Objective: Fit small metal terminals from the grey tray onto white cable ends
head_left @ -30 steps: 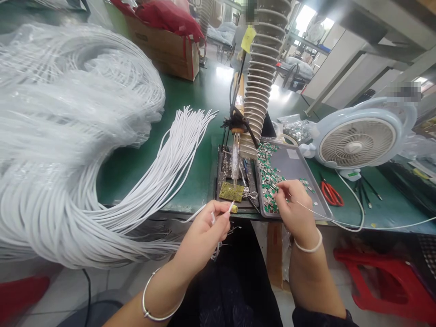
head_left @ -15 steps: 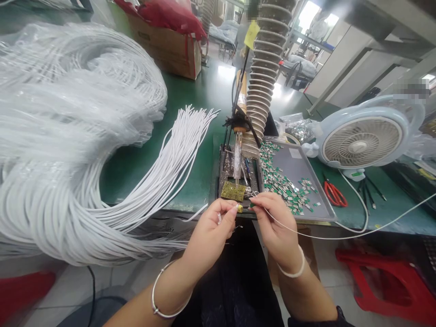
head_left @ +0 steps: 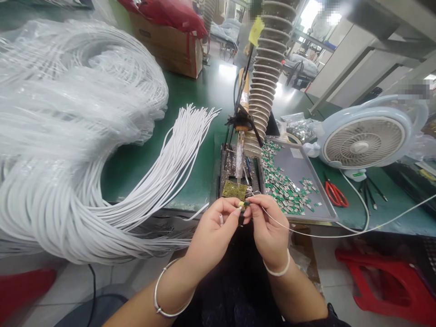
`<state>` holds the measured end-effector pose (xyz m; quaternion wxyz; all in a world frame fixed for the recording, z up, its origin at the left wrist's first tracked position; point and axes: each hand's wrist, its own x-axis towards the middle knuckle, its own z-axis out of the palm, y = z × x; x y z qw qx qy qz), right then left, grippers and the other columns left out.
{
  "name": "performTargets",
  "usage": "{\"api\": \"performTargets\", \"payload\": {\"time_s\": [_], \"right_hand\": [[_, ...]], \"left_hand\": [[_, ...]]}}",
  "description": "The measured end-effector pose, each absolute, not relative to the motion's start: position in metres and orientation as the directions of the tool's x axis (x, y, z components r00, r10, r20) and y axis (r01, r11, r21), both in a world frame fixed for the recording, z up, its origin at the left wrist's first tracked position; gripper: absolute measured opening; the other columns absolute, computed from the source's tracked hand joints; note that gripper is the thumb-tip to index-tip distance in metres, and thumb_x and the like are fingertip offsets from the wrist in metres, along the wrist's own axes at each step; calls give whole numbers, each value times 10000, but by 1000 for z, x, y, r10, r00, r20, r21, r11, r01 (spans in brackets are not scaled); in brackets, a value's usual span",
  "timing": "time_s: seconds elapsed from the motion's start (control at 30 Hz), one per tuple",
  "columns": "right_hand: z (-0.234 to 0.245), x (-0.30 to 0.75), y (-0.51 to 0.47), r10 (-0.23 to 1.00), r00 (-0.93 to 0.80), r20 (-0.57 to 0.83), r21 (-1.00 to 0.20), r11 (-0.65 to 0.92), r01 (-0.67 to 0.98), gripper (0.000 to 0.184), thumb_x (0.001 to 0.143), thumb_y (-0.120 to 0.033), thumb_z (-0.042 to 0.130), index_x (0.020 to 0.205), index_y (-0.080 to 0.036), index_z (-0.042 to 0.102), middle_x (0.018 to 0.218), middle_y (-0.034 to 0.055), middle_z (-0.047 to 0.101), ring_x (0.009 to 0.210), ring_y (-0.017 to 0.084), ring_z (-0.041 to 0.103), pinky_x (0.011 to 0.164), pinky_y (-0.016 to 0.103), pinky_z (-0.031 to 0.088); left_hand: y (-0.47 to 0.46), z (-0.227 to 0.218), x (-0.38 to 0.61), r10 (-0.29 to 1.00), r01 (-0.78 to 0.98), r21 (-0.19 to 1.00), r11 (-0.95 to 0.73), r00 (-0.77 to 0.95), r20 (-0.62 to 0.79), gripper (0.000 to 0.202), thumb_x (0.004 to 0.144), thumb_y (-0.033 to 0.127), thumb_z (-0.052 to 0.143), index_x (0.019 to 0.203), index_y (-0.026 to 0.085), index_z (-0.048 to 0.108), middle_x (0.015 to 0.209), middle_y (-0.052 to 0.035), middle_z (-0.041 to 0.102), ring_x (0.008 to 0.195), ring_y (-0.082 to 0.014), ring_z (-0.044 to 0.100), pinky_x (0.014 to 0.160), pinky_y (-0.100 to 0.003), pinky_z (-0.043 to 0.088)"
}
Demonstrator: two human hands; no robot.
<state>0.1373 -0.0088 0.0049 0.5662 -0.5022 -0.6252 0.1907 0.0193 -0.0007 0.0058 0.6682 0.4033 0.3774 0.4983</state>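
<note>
My left hand [head_left: 213, 231] is pinched on the end of a white cable [head_left: 199, 211] at the bench's front edge. Touching it fingertip to fingertip, my right hand [head_left: 269, 229] pinches a small green part [head_left: 245, 204] and a thin solder wire [head_left: 323, 234] that trails off to the right. Both hands meet just below the yellow sponge [head_left: 233, 190] under the upright soldering iron [head_left: 240, 156]. A grey tray [head_left: 299, 170] strewn with several small green parts lies to the right of the iron.
A big coil of white cables [head_left: 68, 150] fills the left of the green bench [head_left: 200, 95]. A ribbed fume hose [head_left: 265, 77], a white fan [head_left: 364, 138], red scissors [head_left: 334, 194], a cardboard box [head_left: 166, 36] and a red stool [head_left: 384, 281] surround the spot.
My right hand left the tray with a green part and moved left until it met my left hand at the cable's end; the solder wire came along.
</note>
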Motion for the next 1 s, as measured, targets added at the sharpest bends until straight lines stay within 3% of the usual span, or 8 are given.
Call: {"api": "performTargets", "payload": {"time_s": [0.27,0.47,0.7,1.0], "right_hand": [[5,136,-9,839,124,529,-786,430,444,163,846,-99,479,895,-205,592,716,-11,562,596,87,568,539,225,507],[-1,136,-8,892,115,437,-868,385,312,170,855,-115,476,945,-207,587,805,10,547,539,65,546,449,206,487],[-5,137,-7,897,99,430,-882,394,259,154,853,-130,484,947,-207,578,860,22,526,538,57,546,429,197,483],[-8,140,-7,887,81,455,-854,408,322,152,845,-125,503,938,-206,592,817,17,551,560,67,546,443,197,468]], "left_hand": [[0,11,20,977,-408,902,142,204,-62,146,810,169,546,667,168,516,858,21,544,533,-26,457,510,-184,375],[1,11,21,978,-451,882,134,204,-44,154,815,149,542,665,170,513,862,28,547,599,-34,532,559,-169,419],[0,11,20,976,-436,890,134,211,-44,153,818,142,538,671,175,515,870,30,556,613,-35,546,572,-167,429],[-1,12,20,977,-419,895,152,203,-70,172,820,164,531,653,175,493,855,25,553,600,-35,523,552,-170,412]]}}
